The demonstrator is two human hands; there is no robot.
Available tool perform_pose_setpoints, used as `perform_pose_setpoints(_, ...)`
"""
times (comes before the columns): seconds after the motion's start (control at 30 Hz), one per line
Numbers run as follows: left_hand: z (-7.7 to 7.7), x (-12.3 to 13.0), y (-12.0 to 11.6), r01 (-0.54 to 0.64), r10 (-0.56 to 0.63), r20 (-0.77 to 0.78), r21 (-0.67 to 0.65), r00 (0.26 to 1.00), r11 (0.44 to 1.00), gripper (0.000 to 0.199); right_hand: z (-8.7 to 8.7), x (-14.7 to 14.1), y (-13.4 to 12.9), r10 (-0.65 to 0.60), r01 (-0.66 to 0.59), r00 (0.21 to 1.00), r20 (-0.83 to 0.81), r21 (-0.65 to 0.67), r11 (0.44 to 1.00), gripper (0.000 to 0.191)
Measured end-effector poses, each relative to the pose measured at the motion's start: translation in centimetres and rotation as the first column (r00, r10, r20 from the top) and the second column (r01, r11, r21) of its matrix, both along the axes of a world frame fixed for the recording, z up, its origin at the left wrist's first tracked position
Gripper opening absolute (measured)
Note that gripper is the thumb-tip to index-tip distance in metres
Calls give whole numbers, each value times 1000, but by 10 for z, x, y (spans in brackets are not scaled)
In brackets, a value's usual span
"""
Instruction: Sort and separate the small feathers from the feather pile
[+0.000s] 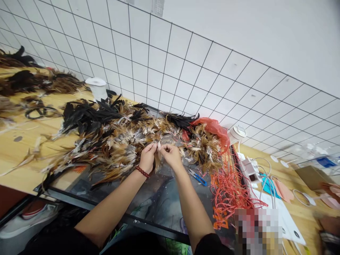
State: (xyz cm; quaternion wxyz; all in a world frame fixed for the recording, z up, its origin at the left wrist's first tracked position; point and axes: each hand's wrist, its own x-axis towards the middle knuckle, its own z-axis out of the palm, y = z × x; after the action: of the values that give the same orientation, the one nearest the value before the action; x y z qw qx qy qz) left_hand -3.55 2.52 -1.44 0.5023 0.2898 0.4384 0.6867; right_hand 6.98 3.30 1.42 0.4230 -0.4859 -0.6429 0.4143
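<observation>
My left hand [149,156] and my right hand [170,153] meet over the dark glassy tabletop, fingertips pinched close together. A small whitish tip shows between them, and a brown feather [157,163] hangs just beneath; both hands appear closed on this feather. Right behind and to the left spreads a heap of brown and cream feathers [123,141], with long black feathers [87,115] on its far left side. Another brown feather bunch [203,148] lies to the right of my hands. Blue-handled thread snips [198,177] rest on the glass beside my right forearm.
A red plastic bag [212,127] and tangled red cords [228,184] lie at the right. A white spool [97,88] stands at back left. A wire grid [170,60] rises behind. Further right are a white round device [237,134], cables and a blurred person's hand [330,226].
</observation>
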Motion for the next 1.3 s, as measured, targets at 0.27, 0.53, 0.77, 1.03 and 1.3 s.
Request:
perform_pose_setpoints(0.27, 5, 2, -4, 29, -29, 3, -6, 1000, 1000, 26, 8, -4, -5, -163, 130, 916, 365, 114, 985, 22)
perform_pose_setpoints(0.53, 6, 1, -2, -5, 6, 93, -10, 996, 1000, 26, 22, 7, -11, -100, -46, 840, 533, 254, 966, 13)
perform_pose_setpoints(0.77, 18, -12, 1, -100, 73, 292, 77, 954, 992, 26, 30, 31, -17, 466, -550, 553, 690, -118, 827, 23)
perform_pose_setpoints(1.03, 19, -14, 1, -140, 113, 218, 111, 969, 984, 22, 12, 8, -21, 426, -553, 349, 835, -183, 812, 17)
perform_pose_setpoints(1.3, 15, -8, -3, 79, -84, 160, 34, 984, 996, 23, 27, 56, 4, 53, -261, 875, 482, 377, 889, 15)
